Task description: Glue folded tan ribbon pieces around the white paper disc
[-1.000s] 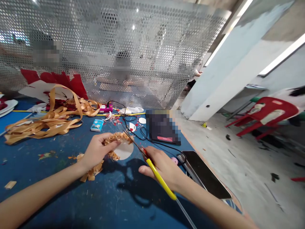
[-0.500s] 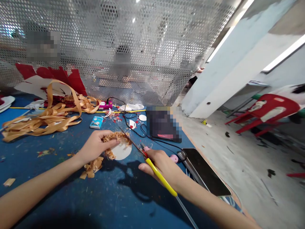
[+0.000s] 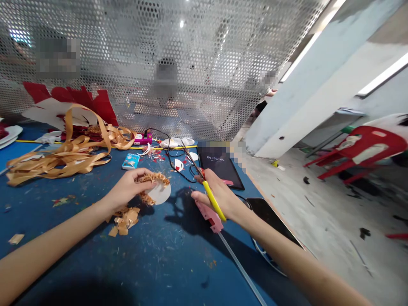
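Note:
My left hand (image 3: 129, 189) pinches a white paper disc (image 3: 162, 194) between thumb and fingers. Crinkled gold ribbon trim (image 3: 157, 178) runs along part of the disc's rim, and the rest of the rim is bare. A pair of scissors with yellow handles (image 3: 214, 199) is in my right hand (image 3: 219, 193), blades pointing away to the upper left. Below that hand is a pink glue gun (image 3: 209, 216) with a clear glue stick coming out of its back; whether my fingers touch it, I cannot tell. Cut gold ribbon pieces (image 3: 126, 220) lie under my left wrist.
Loops of gold ribbon (image 3: 60, 163) heap up at the left. A small blue box (image 3: 130, 161), paper scraps and a black cable lie farther back. A tablet (image 3: 219, 163) and a dark-screened device (image 3: 270, 221) are at the right. A perforated metal screen (image 3: 197, 85) stands behind the table.
My right hand and the scissors have moved up and away from the disc. The blades now point past it, and more of the pink glue gun shows. The disc has shifted slightly left.

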Tool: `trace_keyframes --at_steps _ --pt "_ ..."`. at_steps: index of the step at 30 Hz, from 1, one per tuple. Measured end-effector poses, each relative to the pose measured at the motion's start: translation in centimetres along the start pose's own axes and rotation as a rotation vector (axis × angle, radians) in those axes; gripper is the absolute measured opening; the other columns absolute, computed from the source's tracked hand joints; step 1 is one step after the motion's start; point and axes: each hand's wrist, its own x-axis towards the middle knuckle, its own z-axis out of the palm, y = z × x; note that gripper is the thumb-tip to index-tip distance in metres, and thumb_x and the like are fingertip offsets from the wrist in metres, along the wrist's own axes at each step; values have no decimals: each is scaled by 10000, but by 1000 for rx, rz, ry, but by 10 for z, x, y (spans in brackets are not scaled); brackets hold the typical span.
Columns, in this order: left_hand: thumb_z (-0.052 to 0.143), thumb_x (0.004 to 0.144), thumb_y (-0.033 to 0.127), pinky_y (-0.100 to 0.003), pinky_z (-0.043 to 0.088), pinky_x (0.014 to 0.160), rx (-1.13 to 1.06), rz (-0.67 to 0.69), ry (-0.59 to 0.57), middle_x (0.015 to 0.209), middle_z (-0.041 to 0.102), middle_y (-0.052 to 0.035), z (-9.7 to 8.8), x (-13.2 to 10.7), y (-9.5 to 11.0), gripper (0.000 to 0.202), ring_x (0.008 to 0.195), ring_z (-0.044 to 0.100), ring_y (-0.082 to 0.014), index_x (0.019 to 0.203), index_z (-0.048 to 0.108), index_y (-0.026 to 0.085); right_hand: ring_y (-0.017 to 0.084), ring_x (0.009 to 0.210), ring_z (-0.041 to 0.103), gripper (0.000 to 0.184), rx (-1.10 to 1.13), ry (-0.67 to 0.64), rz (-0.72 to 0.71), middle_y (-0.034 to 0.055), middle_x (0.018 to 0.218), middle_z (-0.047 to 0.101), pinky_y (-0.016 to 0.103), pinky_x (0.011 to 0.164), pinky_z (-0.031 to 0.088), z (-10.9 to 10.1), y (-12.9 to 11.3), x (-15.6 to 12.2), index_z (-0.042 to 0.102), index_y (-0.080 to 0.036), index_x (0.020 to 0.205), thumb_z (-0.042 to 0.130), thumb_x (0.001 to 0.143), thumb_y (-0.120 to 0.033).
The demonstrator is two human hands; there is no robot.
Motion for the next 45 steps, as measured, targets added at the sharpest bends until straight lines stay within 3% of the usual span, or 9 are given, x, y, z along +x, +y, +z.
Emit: trace_keyframes --at_steps 3,5,8,13,24,31,35,41,45 --pt "804 629 279 -223 487 614 -182 -55 -1 785 673 7 2 -4 -2 283 672 628 -127 825 624 182 171 608 493 545 -30 -54 -8 30 681 508 291 569 357 2 -5 -1 395 -224 693 340 837 -748" --pt "827 596 283 -289 540 662 -290 -97 -23 842 689 -11 5 -7 -2 353 737 669 -172 847 595 196 158 585 460 561 -86 -91 -30 22 665 485 288 567 332 4 -11 -5 378 -223 660 292 860 -740" --pt "861 569 255 -355 574 669 -389 -146 -53 865 701 -41 8 -11 -4 420 775 694 -222 886 591 202 149 578 435 586 -196 -122 -50 20 691 469 281 561 302 8 -17 -12 411 -212 671 310 848 -761" --pt "892 560 214 -203 523 535 -443 -149 11 736 671 -6 9 -8 -13 384 604 641 -119 815 610 162 136 563 413 613 -298 -175 -56 5 694 453 262 543 259 11 -17 -18 481 -193 702 419 796 -796" --pt "950 428 379 -245 549 551 -472 -98 89 716 667 -3 14 -9 -13 547 591 628 -128 775 595 149 126 573 362 690 0 -309 -56 -3 678 451 278 556 261 13 -24 -23 369 -213 657 272 752 -889" --pt "938 461 279 -177 466 471 -392 -58 155 639 640 20 17 -11 -16 457 510 570 -87 746 610 137 120 577 323 787 94 -372 -59 2 672 441 278 566 261 12 -29 -25 362 -212 640 165 642 -974" --pt "901 534 279 -173 409 429 -359 -40 189 618 631 21 22 -16 -15 389 476 537 -82 767 623 138 116 563 305 754 63 -366 -50 -8 651 417 278 550 241 15 -31 -22 331 -220 638 170 675 -955" --pt "861 576 239 -156 385 414 -368 -11 238 673 637 17 27 -21 -11 365 496 524 -75 853 646 137 135 579 377 663 -97 -263 -16 10 681 446 279 563 265 16 -31 -20 385 -214 650 336 761 -865" --pt "863 567 257 -150 369 395 -398 0 228 667 628 16 27 -21 -12 400 481 492 -65 882 651 128 148 582 400 654 -173 -236 -24 20 676 461 279 568 277 15 -30 -22 416 -210 659 305 796 -841"
